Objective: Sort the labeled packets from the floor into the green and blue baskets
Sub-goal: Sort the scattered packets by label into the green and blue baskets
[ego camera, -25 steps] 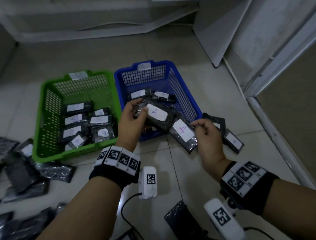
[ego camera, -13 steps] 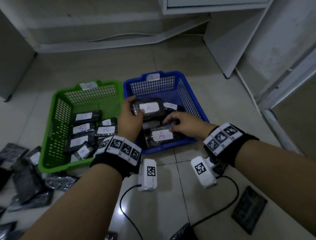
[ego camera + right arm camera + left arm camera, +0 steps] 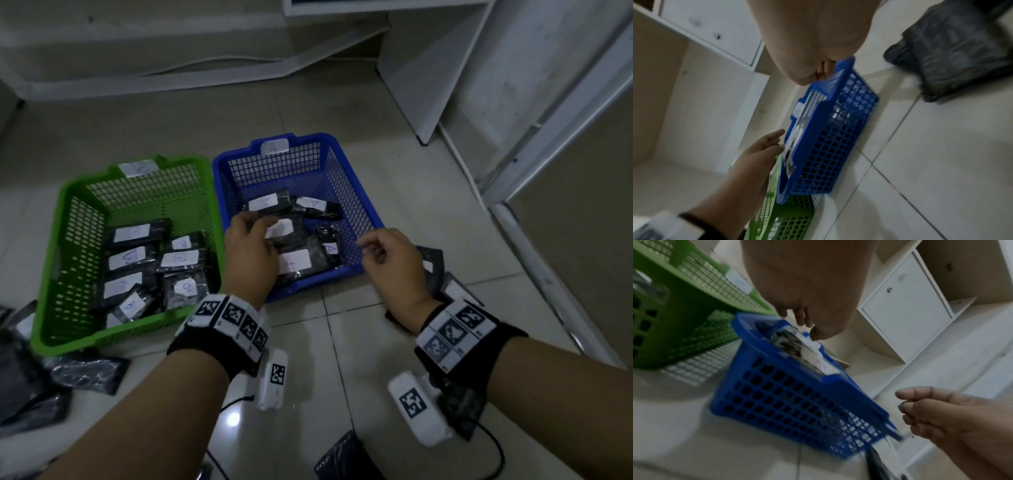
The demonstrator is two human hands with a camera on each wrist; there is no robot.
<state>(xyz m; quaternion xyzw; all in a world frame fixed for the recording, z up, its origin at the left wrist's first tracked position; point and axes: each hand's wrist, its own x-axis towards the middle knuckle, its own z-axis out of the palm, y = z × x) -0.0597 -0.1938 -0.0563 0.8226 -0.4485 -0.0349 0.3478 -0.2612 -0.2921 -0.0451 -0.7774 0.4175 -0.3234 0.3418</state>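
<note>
The blue basket (image 3: 356, 209), tagged A, holds several black packets with white A labels (image 3: 294, 262). Beside it on the left, the green basket (image 3: 54, 260) holds several packets with B labels (image 3: 180, 257). My left hand (image 3: 253, 222) hovers over the blue basket's left side, fingers loosely curled and holding nothing; the left wrist view shows its fingertips (image 3: 807, 324) just above a packet (image 3: 797, 347). My right hand (image 3: 370, 250) is empty too, loosely curled over the basket's near right corner.
More black packets lie on the floor right of the blue basket (image 3: 433, 260), in a pile at the far left (image 3: 85, 373), and one by my knees (image 3: 346, 459). White cabinets (image 3: 428, 68) and a door frame (image 3: 548, 164) stand behind and to the right.
Both hands carried A-labeled packets into the blue basket and let go of them. My right hand has pulled back toward the right; the left hand stays over the basket.
</note>
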